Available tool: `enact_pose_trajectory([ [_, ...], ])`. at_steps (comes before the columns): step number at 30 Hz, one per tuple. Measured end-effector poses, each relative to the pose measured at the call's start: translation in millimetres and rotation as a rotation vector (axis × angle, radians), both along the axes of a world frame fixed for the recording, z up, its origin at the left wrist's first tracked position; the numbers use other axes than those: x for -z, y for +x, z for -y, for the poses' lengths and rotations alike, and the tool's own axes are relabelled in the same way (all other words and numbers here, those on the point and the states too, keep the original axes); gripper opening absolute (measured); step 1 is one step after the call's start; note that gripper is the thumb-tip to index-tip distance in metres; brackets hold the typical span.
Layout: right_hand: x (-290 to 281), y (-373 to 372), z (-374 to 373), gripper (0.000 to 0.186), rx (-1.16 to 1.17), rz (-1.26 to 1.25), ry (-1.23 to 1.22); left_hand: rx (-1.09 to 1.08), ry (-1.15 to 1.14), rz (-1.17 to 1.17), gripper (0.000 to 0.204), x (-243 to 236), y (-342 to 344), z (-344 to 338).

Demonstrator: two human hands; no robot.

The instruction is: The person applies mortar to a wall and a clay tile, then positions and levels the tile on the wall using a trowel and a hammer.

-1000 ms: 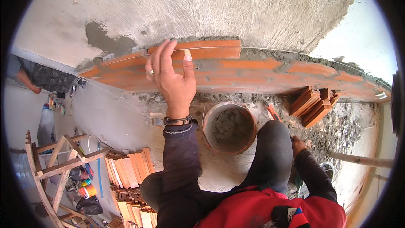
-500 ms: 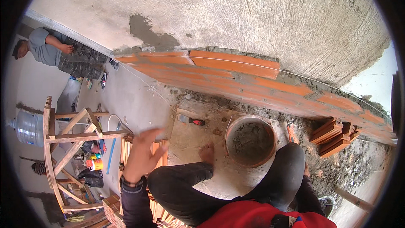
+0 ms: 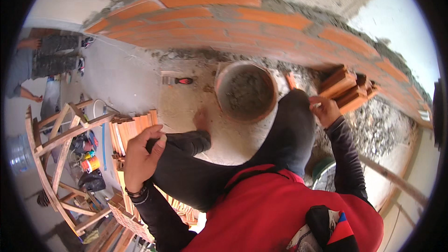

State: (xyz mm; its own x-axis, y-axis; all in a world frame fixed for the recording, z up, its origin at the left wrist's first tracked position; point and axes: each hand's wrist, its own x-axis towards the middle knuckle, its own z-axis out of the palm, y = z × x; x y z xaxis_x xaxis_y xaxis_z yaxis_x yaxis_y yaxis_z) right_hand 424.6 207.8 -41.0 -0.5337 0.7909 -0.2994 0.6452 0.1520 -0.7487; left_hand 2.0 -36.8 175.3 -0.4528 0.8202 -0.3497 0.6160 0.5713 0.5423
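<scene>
My left hand [image 3: 143, 159] hovers beside my bent left knee, thumb and fingers apart, holding nothing. Near my right knee, my right hand [image 3: 327, 111] has its fingers curled into a pinch; whatever may be in them is hidden. Hollow orange bricks [image 3: 339, 84] lie stacked just beyond it. Between my knees and the wall stands a round tub [image 3: 224, 94] with grey mortar [image 3: 248, 89] in it. A scraper [image 3: 181, 81] with a red and black handle lies on the floor. The brick wall [image 3: 205, 24] runs across ahead, a string along its top course.
More bricks [image 3: 125, 135] are stacked at my left. Beyond them stands a wooden trestle [image 3: 60, 142]. A person [image 3: 28, 70] is at the far left. By my right arm are a green-rimmed bucket [image 3: 321, 168], a wooden pole [image 3: 394, 177] and rubble [image 3: 373, 128].
My right hand has come up into sight beside the right knee. The left hand has drawn back toward me. The view has tilted down, so the wall sits higher.
</scene>
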Motion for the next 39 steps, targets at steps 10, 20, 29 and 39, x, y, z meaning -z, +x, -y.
enact_pose_trajectory([
  [10, -5, 175, 74, 0.028, 0.682, 0.402, 0.119, -0.130, 0.340, 0.347, 0.046, 147, -57, -121],
  [20, 19, 247, 218, 0.021, 0.939, 0.942, 0.528, -0.316, -0.001, 0.564, 0.064, 330, -118, -189],
  [29, 28, 232, 340, 0.034, 0.750, 1.191, -0.496, -0.051, -0.164, 0.654, 0.081, 361, -87, -211],
  [39, 50, 132, 413, 0.030, 1.315, 1.186, -0.343, 0.198, 0.023, 0.587, 0.077, 412, -74, -222],
])
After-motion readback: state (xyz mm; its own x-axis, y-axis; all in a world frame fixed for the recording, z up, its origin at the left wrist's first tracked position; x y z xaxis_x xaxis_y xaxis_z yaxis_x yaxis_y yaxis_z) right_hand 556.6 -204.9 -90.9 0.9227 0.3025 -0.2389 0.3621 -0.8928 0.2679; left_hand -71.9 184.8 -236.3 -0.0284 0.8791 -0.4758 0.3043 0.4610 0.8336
